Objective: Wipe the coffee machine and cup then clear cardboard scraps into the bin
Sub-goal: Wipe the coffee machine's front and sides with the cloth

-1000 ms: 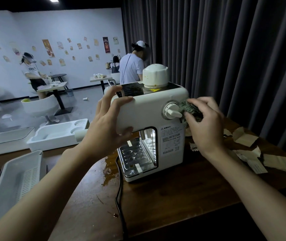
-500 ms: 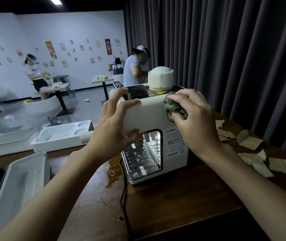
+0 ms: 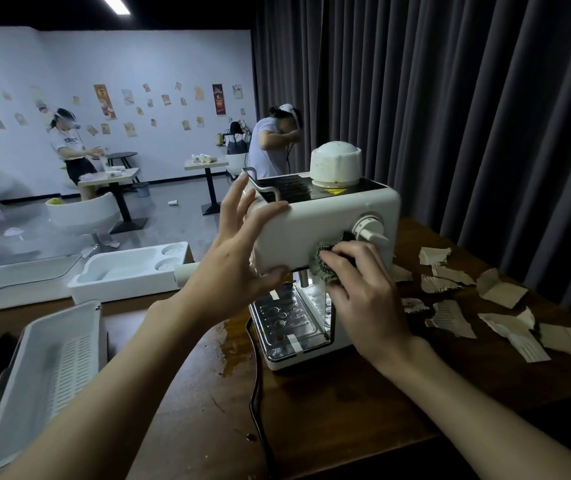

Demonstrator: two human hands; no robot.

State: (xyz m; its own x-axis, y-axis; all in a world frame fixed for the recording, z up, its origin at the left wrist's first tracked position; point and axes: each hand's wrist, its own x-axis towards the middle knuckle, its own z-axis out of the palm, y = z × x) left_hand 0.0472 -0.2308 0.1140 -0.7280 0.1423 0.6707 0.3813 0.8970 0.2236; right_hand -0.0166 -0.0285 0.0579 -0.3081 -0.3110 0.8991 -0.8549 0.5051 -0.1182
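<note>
Head view shows one dark wooden table (image 3: 346,420) in front of you, and on it one white coffee machine (image 3: 325,220), standing upright near the middle with its drip tray facing you. Two white trays sit to the left: a perforated one (image 3: 45,375) at the table's near corner and a moulded one (image 3: 128,275) farther back. Your left grip (image 3: 239,268) is open-handed, with fingers spread and fairly straight, palm pressed against the machine's left end, index finger along its top edge and thumb under its lower edge. Your right grip (image 3: 363,292) is closed around one dark bunched cloth (image 3: 325,268), holding it against the machine's front face just below and left of the single knob (image 3: 369,228). One black power cord (image 3: 256,393) runs from the machine toward you, past one brown spill (image 3: 232,348). About ten torn cardboard scraps (image 3: 500,289) lie scattered on the table to the machine's right, apart from it. One white cup (image 3: 335,164), stained, stands upside down on the machine's top.
</note>
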